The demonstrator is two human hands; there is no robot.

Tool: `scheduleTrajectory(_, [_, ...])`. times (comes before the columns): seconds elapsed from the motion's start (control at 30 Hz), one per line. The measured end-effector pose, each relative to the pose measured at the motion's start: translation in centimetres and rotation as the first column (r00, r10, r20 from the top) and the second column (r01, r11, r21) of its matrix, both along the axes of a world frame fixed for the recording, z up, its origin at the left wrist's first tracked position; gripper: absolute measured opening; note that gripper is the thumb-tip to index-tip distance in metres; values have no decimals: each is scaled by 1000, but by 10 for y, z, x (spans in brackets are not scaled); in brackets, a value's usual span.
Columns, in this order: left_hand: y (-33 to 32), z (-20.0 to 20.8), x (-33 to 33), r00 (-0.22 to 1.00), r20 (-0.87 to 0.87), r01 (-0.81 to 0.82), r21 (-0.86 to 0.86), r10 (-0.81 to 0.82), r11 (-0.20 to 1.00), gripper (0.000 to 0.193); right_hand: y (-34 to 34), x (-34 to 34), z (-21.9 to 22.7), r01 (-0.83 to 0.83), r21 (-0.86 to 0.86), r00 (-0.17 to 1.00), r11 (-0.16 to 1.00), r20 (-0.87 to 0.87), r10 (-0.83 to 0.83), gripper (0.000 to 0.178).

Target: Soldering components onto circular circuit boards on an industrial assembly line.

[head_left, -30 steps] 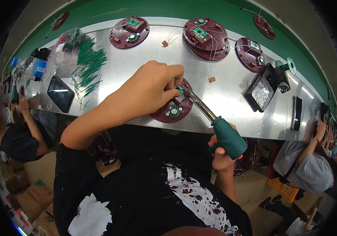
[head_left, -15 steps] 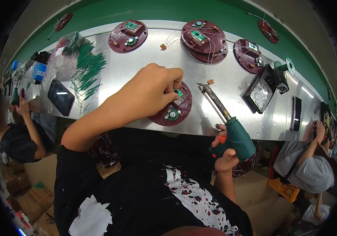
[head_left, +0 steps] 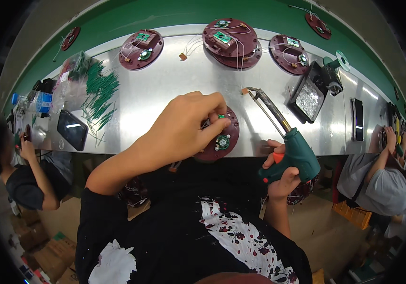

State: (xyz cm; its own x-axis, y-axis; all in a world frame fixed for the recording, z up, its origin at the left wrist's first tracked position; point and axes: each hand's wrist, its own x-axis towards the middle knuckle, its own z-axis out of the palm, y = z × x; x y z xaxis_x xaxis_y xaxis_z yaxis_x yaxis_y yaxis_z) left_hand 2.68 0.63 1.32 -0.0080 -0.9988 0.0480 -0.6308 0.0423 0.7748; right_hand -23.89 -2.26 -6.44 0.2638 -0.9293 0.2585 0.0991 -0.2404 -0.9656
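Observation:
My left hand is closed in a pinch over a maroon disc at the table's near edge. A bit of green board shows at the fingertips. Whatever lies between them is hidden. On the same disc, below the fingers, sits a round green part. My right hand grips a green soldering gun with an orange trigger. The gun's long metal tip points up and left, close in the picture to a small orange-brown tab on thin wires.
Stacked maroon discs stand at the back, single ones either side. Green wires, a bottle and a phone lie left. A black tray, solder spool and another phone lie right. People sit at both sides.
The view has shifted a little. My left hand and the disc under it have come nearer and to the right. The soldering gun has moved right in my right hand.

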Motion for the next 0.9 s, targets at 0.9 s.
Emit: scheduleTrajectory(0.9, [-7, -37, -9, 995, 70, -40, -302, 64, 952, 11, -5, -16, -1, 18, 31, 998, 999, 57, -20, 82])
